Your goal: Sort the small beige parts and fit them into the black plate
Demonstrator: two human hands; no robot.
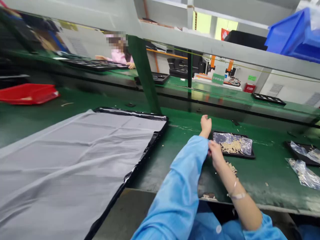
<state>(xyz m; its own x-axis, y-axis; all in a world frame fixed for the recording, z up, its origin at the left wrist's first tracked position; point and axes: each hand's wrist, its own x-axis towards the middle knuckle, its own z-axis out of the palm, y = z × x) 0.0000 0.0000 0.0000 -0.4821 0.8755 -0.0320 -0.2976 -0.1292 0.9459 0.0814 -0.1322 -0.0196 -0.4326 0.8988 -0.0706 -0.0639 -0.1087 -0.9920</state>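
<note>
My left arm reaches forward over the green bench in a blue sleeve. At its end my left hand is small in view, its fingers curled in, and nothing shows in it. My right hand pinches the cuff of that sleeve at the left wrist. The right forearm is bare, its sleeve pushed up near the elbow, with a clear band round it. Just beyond and right of my hands lies a black tray holding small beige pieces and clear plastic bags.
A large black-edged tray under a grey cloth fills the left. More beige pieces lie beside my right forearm. A bagged lot of parts and another black tray are at right. A red bin stands far left; a co-worker sits opposite.
</note>
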